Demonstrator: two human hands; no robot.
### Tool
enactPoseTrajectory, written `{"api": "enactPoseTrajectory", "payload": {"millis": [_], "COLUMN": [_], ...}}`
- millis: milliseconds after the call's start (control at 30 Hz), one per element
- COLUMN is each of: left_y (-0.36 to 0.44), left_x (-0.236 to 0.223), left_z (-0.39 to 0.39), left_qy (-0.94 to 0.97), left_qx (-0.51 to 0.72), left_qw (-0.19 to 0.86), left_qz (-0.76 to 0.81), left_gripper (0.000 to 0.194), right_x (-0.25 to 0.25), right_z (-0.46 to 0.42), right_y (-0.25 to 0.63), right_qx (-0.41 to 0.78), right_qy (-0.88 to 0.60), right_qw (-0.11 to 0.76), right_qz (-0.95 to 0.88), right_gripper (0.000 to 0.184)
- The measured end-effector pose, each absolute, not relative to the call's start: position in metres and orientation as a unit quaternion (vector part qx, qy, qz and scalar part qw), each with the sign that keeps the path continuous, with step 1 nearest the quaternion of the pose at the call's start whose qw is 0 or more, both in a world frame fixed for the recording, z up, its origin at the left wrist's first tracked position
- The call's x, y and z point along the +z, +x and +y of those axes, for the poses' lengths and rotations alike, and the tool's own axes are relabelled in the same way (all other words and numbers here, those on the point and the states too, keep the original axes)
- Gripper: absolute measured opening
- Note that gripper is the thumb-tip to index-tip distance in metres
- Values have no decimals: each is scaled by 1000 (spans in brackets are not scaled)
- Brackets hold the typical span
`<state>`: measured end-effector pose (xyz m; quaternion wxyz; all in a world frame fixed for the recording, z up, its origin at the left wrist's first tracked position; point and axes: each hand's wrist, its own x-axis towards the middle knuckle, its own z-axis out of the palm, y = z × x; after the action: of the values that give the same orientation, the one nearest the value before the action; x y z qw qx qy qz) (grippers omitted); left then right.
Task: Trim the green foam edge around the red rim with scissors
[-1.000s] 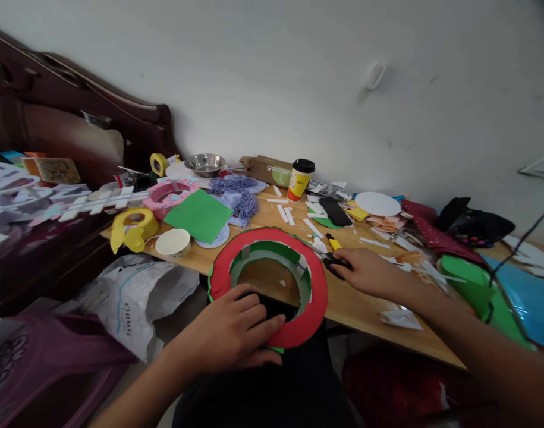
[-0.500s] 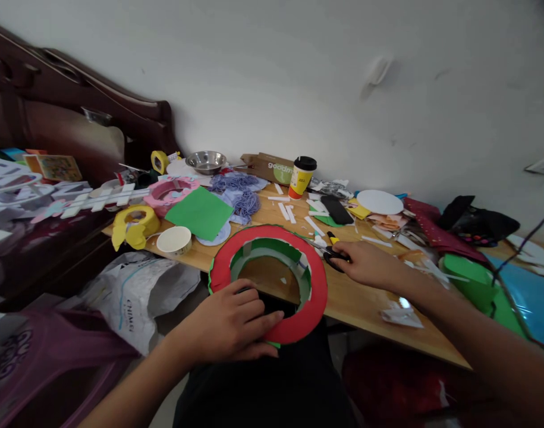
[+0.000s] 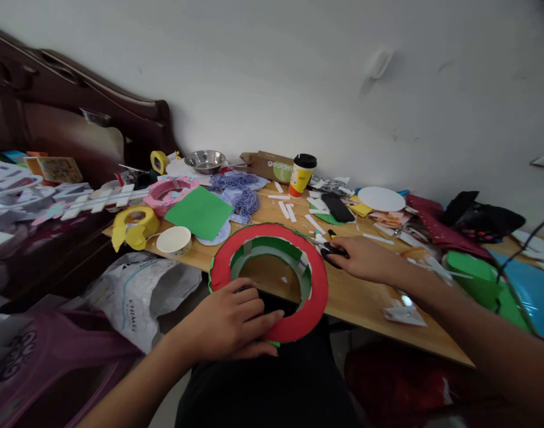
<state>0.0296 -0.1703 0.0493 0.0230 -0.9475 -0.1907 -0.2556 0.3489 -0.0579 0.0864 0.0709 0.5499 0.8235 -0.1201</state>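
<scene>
A ring-shaped paper craft (image 3: 317, 282), red on its upper face with green along the outer edge and inner wall, is tilted at the table's front edge above my lap. My left hand (image 3: 236, 321) grips its near left side, fingers over the red face. In my right hand (image 3: 358, 255) is a pair of scissors (image 3: 335, 252) with black handles. The blades point left and meet the ring's far right edge, where green paper sticks out. How far apart the blades are, I cannot tell.
On the wooden table (image 3: 361, 297) lie a white bowl (image 3: 173, 241), green paper (image 3: 199, 213), purple yarn (image 3: 242, 193), a coffee cup (image 3: 302, 176), a black phone (image 3: 336, 208) and several white strips. A yellow ring (image 3: 135, 226) sits at the left edge. A plastic bag (image 3: 129, 297) hangs below.
The scissors and my right hand have shifted slightly left and up along the ring's edge. My left hand and the ring stay nearly in place.
</scene>
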Motion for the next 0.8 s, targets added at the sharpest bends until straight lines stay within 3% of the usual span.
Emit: {"api": "enactPoseTrajectory", "payload": {"millis": [800], "left_y": [27], "left_x": [48], "left_z": [-169], "left_qy": [-946], "left_qx": [-263], "left_qw": [21], "left_qz": [-189], "left_gripper": [36], "right_x": [75], "right_z": [-67], "right_y": [364], "right_qx": [-141], "right_qy": [553], "right_qw": [57], "right_qz": [819], "right_gripper": [27]}}
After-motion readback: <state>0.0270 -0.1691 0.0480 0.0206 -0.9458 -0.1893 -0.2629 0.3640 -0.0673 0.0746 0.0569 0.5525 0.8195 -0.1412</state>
